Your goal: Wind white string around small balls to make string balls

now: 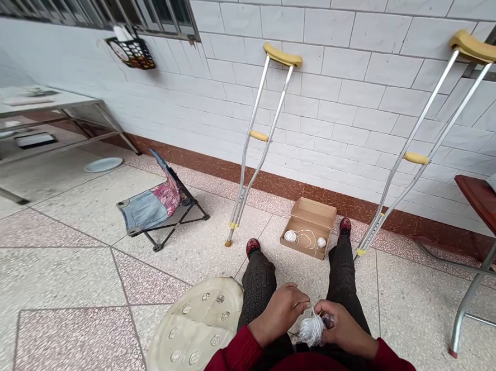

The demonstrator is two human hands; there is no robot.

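Observation:
I sit with my legs stretched out and both hands over my lap. My right hand (344,328) is closed around a small ball of white thread (311,330). My left hand (280,313) pinches the thread strand that rises from the ball. Beyond my knees an open cardboard box (311,212) lies on the floor between my feet. Inside it are two white thread balls (290,236) joined by a loose strand.
Two aluminium crutches (255,135) (418,156) lean on the tiled wall. A low folding stool (158,205) stands at left, a round pale plastic lid (195,330) lies by my left leg. A metal table (38,111) is far left, a red-topped table (486,208) at right.

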